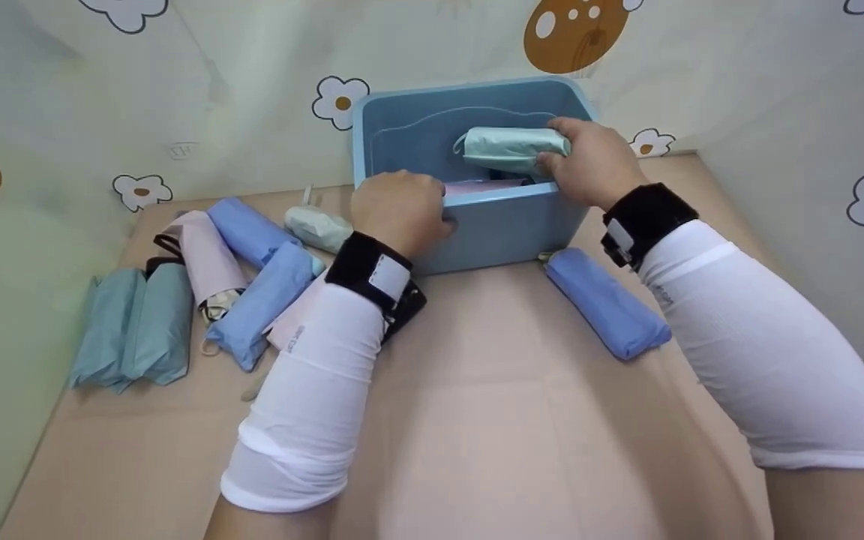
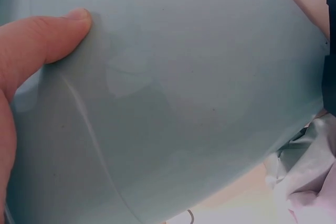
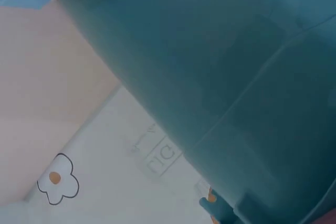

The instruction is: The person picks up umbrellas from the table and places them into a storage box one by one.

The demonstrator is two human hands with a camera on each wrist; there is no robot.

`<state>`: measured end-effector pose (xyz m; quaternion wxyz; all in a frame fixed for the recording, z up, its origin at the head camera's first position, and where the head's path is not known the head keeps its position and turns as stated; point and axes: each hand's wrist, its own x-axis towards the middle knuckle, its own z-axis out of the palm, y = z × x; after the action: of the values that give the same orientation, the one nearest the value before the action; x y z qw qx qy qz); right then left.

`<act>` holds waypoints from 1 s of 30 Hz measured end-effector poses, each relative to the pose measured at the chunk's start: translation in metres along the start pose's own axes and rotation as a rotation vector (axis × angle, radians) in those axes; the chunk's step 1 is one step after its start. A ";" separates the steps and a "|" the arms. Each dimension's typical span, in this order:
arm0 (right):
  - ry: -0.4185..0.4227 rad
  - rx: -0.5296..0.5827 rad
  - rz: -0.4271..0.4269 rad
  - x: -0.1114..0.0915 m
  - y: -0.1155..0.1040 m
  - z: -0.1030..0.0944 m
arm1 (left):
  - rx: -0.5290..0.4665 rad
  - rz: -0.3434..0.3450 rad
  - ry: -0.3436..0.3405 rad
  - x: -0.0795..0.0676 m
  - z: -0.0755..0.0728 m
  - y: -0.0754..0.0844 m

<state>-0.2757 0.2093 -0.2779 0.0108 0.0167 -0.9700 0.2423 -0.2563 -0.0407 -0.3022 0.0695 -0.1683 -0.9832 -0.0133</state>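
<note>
A mint-green folded umbrella [image 1: 511, 146] with a small wrist loop is in my right hand [image 1: 597, 165], thumb and fingers at its right end. It lies level over the opening of a blue plastic bin [image 1: 499, 236]. My left hand [image 1: 402, 210] grips the bin's front left rim, and the left wrist view has that thumb [image 2: 60, 35] lying on the bin's outer wall [image 2: 178, 103]. Inside the bin, something pink [image 1: 481, 186] and something dark show just behind the front rim. Only the bin's outside [image 3: 199, 77] fills the right wrist view; the right hand is hidden there.
To the left lie several folded umbrellas: two teal ones [image 1: 136, 326], a pink one [image 1: 207, 255], blue ones [image 1: 263, 300] and a pale green one [image 1: 317, 227]. Another blue umbrella [image 1: 604, 304] lies right of the bin. A flower-print wall covering [image 1: 252, 90] stands behind.
</note>
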 end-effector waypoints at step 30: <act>-0.138 -0.124 0.012 0.008 -0.007 -0.003 | -0.001 0.005 0.033 -0.001 -0.002 0.002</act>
<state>-0.2837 0.2046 -0.2719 -0.0564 0.0271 -0.9817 0.1799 -0.2546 -0.0390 -0.3007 0.0855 -0.1704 -0.9815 -0.0165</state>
